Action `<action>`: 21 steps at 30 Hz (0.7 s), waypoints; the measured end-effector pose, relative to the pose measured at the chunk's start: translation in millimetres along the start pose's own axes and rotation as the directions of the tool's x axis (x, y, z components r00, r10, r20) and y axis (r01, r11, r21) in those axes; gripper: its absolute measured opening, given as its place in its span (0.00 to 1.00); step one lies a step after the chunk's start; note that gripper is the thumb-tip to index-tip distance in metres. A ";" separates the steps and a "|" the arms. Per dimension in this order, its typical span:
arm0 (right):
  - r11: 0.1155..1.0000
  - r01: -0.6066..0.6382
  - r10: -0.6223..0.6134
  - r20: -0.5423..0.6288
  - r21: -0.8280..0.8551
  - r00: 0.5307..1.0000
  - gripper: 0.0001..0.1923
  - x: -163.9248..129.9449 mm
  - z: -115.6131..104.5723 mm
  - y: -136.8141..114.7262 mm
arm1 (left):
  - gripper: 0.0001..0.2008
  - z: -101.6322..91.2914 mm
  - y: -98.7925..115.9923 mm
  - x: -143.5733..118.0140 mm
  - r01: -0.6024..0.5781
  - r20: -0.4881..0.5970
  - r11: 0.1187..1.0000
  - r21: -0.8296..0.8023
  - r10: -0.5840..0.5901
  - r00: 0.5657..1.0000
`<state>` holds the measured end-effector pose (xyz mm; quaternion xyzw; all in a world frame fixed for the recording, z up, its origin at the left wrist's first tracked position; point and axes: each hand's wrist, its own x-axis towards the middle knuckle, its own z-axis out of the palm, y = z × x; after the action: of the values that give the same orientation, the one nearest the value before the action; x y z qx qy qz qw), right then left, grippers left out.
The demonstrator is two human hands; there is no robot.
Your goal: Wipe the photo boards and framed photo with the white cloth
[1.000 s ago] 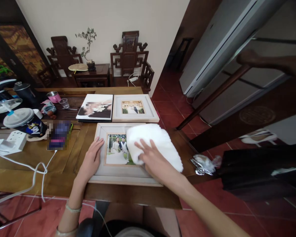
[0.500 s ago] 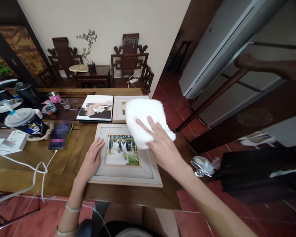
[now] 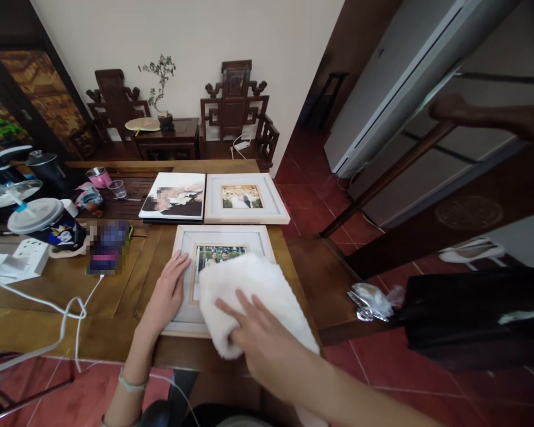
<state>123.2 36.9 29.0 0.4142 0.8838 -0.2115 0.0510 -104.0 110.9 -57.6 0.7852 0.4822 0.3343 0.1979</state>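
The right hand (image 3: 260, 338) lies palm down, fingers spread and flat, on a fluffy white cloth (image 3: 253, 299), pressing rather than gripping it; nothing is pinched between the fingers. The cloth covers the lower right part of a pale wooden picture frame (image 3: 184, 249), which lies flat near the front edge of the brown wooden table (image 3: 48, 296) and holds a photograph of a couple, of which only the top strip shows above the cloth. The left hand (image 3: 167, 293) rests flat on the left rail of that frame, fingers together and stretched out, the thumb reaching toward the photograph; it holds the frame down without closing around it. A light bracelet (image 3: 131, 382) circles the left wrist. Just behind this frame lies a second white frame with a small photograph (image 3: 244, 198), and touching its left side, a frameless dark and white print (image 3: 173, 196). Further left on the table stand a dark cup with a clear domed lid (image 3: 44, 222), a white power strip (image 3: 24, 258) with a white cable (image 3: 71, 308) trailing toward the front edge, and a pink cup (image 3: 98, 176). Off the right end of the table, crumpled clear plastic wrapping (image 3: 371, 298) lies beside a black bag (image 3: 471, 314). Two carved dark wooden chairs (image 3: 235, 110) stand against the far wall.
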 end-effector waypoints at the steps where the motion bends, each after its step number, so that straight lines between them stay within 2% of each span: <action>1: 0.999 0.038 -0.038 0.002 0.026 0.999 0.18 -6.4 2.6 -6.8 | 0.20 0.2 0.0 0.2 0.001 0.002 1.000 0.001 -0.001 1.000; 4: 0.996 0.084 -0.083 -0.037 0.036 0.996 0.19 -5.3 14.5 -13.1 | 0.20 0.2 0.2 0.5 0.007 0.012 1.000 0.000 -0.007 1.000; 7: 0.999 0.040 -0.041 -0.130 -0.007 0.991 0.20 22.6 21.5 4.1 | 0.20 -0.4 1.0 0.0 0.022 0.021 1.000 -0.004 -0.022 1.000; 10: 0.996 -0.056 0.039 -0.245 -0.065 0.969 0.20 63.3 14.7 34.1 | 0.20 -1.4 2.4 -1.3 0.046 0.019 0.999 -0.005 -0.046 0.999; 12: 0.981 -0.155 0.098 -0.384 -0.118 0.918 0.20 88.8 5.1 50.4 | 0.21 -2.0 3.5 -2.2 0.076 0.019 0.997 -0.001 -0.076 0.997; 14: 0.966 -0.201 0.118 -0.416 -0.163 0.902 0.19 106.6 -2.9 56.9 | 0.22 -2.5 4.3 -2.7 0.108 0.013 0.994 -0.008 -0.108 0.994; 16: 0.963 -0.188 0.100 -0.391 -0.193 0.915 0.17 112.7 -5.5 51.7 | 0.23 -2.6 4.8 -2.8 0.125 0.010 0.992 -0.030 -0.125 0.992; 18: 0.969 -0.141 0.063 -0.345 -0.204 0.936 0.16 105.3 -2.2 37.2 | 0.23 -2.3 4.9 -2.6 0.127 0.009 0.990 -0.053 -0.127 0.992; 21: 0.979 -0.034 0.001 -0.163 -0.203 0.987 0.16 73.5 5.5 8.4 | 0.24 -2.2 5.8 -2.5 0.150 0.018 0.987 -0.058 -0.149 0.989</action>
<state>81.2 91.6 1.7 0.4304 0.8984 -0.0842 0.0232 -102.7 106.0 -53.2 0.7428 0.5283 0.3274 0.2490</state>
